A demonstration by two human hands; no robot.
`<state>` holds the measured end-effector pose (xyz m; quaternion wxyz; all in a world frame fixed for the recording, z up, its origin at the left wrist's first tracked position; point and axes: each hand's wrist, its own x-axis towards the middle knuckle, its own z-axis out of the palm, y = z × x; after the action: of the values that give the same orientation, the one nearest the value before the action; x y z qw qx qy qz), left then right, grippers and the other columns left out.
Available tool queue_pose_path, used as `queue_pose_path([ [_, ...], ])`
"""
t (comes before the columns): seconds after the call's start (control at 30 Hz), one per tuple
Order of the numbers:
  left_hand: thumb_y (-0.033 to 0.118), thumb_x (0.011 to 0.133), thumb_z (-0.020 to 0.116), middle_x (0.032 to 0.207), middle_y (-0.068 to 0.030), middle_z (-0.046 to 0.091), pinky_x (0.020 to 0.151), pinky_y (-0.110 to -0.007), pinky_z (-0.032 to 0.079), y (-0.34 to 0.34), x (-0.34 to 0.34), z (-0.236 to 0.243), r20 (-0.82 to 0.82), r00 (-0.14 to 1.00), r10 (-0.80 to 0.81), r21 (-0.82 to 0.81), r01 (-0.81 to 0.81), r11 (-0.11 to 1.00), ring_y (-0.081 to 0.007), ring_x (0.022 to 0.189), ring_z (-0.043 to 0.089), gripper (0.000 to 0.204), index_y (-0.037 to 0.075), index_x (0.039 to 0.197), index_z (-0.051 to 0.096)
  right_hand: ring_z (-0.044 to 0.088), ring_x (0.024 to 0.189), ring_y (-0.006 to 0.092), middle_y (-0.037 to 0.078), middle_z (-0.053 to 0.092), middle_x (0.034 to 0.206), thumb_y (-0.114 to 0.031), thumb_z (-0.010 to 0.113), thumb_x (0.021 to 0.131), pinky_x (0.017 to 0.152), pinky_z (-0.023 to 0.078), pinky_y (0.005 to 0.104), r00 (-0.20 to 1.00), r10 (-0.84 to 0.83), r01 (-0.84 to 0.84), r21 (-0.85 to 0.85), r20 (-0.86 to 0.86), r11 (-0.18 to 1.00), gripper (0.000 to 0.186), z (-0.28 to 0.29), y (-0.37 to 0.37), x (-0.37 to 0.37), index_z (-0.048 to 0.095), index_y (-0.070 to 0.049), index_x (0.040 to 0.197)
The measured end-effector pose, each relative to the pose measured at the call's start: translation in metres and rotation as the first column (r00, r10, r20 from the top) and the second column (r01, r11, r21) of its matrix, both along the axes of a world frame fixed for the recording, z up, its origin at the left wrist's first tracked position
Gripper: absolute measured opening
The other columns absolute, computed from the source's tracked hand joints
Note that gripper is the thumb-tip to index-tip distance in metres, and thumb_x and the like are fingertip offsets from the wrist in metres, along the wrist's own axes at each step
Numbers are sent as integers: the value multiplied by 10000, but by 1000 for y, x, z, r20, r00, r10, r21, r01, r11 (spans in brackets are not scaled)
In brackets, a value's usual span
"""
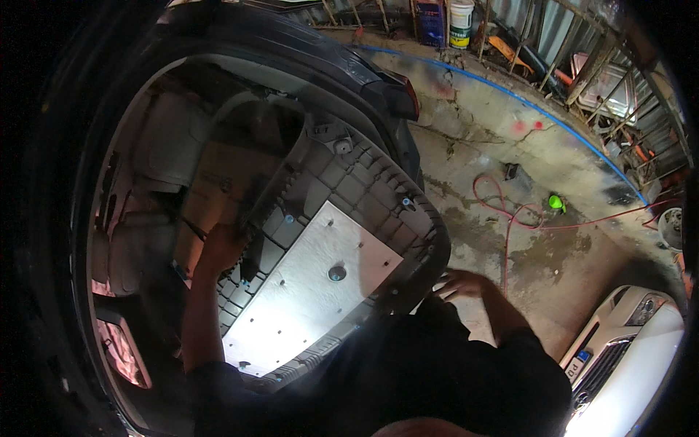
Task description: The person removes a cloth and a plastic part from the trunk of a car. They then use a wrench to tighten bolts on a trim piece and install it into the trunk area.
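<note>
A rough, cracked concrete floor (553, 255) fills the right side of the view, stained dark in patches and marked with red paint spots. A red hose (510, 211) loops across it, with a small bright green object (556, 202) lying just beside the loop. A blue line (510, 91) curves along the raised concrete edge at the back, where a white bucket (461, 22), a blue crate (432, 20) and rusty metal frames (604, 80) stand in clutter. The white front of a car (626, 357) juts in at the lower right, cut off by the frame edge.

On the left, the open rear of a dark vehicle (349, 65) shows a dim cabin with pale seats (156, 146); details inside are hard to make out. A large grey plastic trim panel (349, 189), ribbed on its back and carrying a white felt pad (320, 284), tilts across the opening, brightly lit at its lower end.

The left hand (218, 247) grips the panel's left edge, fingers wrapped over it and partly hidden behind the plastic. The right hand (462, 282) rests at the panel's lower right corner, fingers spread apart against its rim; whether it actually clasps the edge cannot be told. The person's dark shirt (437, 379) blocks the panel's bottom edge.
</note>
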<state>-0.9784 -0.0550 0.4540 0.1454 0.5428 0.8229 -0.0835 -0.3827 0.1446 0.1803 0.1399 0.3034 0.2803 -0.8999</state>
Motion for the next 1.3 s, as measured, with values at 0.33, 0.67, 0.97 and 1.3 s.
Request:
queue_pose_path([
  [0.33, 396, 1004, 583, 730, -167, 677, 640, -444, 497, 22, 17, 4, 190, 971, 142, -42, -137, 990, -323, 682, 685, 407, 15, 927, 702, 475, 1422, 285, 155, 490, 1553, -462, 644, 1001, 1158, 385, 409, 985, -42, 154, 742, -168, 652, 729, 91, 160, -135, 419, -74, 1575],
  [0.67, 345, 939, 693, 967, -114, 738, 786, -383, 533, 58, 13, 38, 239, 958, 161, -228, -106, 968, -224, 908, 712, 349, 76, 1162, 710, 512, 1385, 409, 257, 539, 1483, -556, 722, 903, 1101, 441, 467, 995, 12, 92, 982, -95, 166, 880, 122, 166, -300, 429, -14, 1531],
  [0.97, 609, 999, 559, 1521, -112, 513, 1112, -423, 402, 221, -14, -31, 928, 201, 314, -124, -628, 769, -276, 1358, 500, 795, 57, 1556, 421, 744, 775, 403, 226, 714, 777, -616, 748, 848, 732, 594, 491, 982, -188, -20, 992, -4, -126, 780, 137, 138, -306, 586, -34, 1341],
  [1.3, 561, 908, 668, 1423, -108, 592, 1062, -426, 437, 295, 24, -41, 881, 343, 326, 19, -714, 700, -301, 1252, 567, 760, 62, 1467, 540, 743, 727, 372, 166, 745, 952, -671, 675, 873, 645, 594, 443, 932, -260, 127, 901, -251, -414, 760, 109, 127, -314, 596, -93, 1360],
])
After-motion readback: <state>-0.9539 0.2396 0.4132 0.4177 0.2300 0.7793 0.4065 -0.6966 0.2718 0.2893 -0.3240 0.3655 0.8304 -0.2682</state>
